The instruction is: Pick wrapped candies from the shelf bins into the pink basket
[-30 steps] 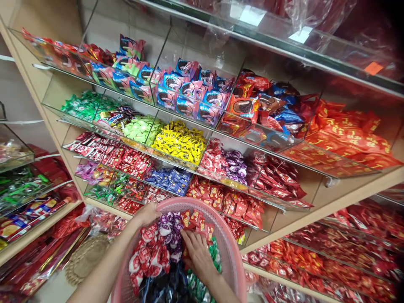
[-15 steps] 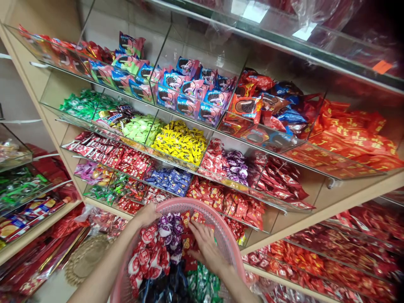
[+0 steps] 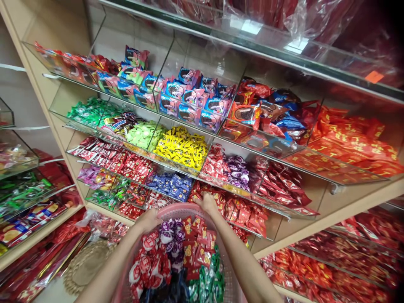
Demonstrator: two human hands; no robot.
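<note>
A pink plastic basket (image 3: pixel 180 207) is in front of me, low in the view. My left hand (image 3: pixel 150 219) is closed on its far left rim, its fingertips hidden. At the far rim, right of centre, my right hand (image 3: pixel 207 204) is curled over the edge, just in front of red candy packets in a shelf bin. Inside the basket lie red-and-white wrapped candies (image 3: pixel 150 256), purple-and-white wrapped candies (image 3: pixel 172 237), red packets with orange pictures (image 3: pixel 198 242), green wrapped candies (image 3: pixel 206 282) and dark-wrapped sweets (image 3: pixel 170 288).
Tilted clear shelf bins ahead hold yellow candies (image 3: pixel 181 147), blue packets (image 3: pixel 170 185), cookie packs (image 3: pixel 189 97) and orange-red packets (image 3: pixel 350 136). A wooden shelf edge (image 3: pixel 322 219) runs along the right. A woven round basket (image 3: pixel 86 265) is on the lower left.
My right hand has lifted off the red packets inside the basket and moved up to the far rim. My left hand stays on the rim. The view has shifted slightly.
</note>
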